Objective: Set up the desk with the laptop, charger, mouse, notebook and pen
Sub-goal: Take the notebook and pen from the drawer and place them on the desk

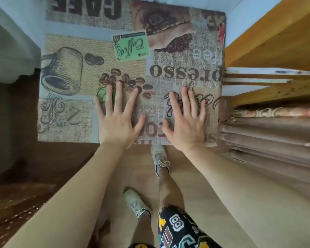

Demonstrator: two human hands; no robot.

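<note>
- The left hand (pixel 117 120) lies flat, fingers spread wide, palm down on the coffee-print cloth (pixel 75 97) covering the surface; it holds nothing.
- The right hand (pixel 186 122) lies the same way just beside it, fingers apart, pressing on the cloth near the front edge.
- A wooden frame (pixel 272 47) stands at the right, folded brown fabric (pixel 272 133) below it.
- The laptop, charger, mouse, notebook and pen are out of view.

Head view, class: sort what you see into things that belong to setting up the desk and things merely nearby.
Belonging to the job:
- small desk under a coffee-print cloth
- left hand, flat on the cloth
- right hand, flat on the cloth

Merely nearby:
- wooden frame
- brown folded curtain
</note>
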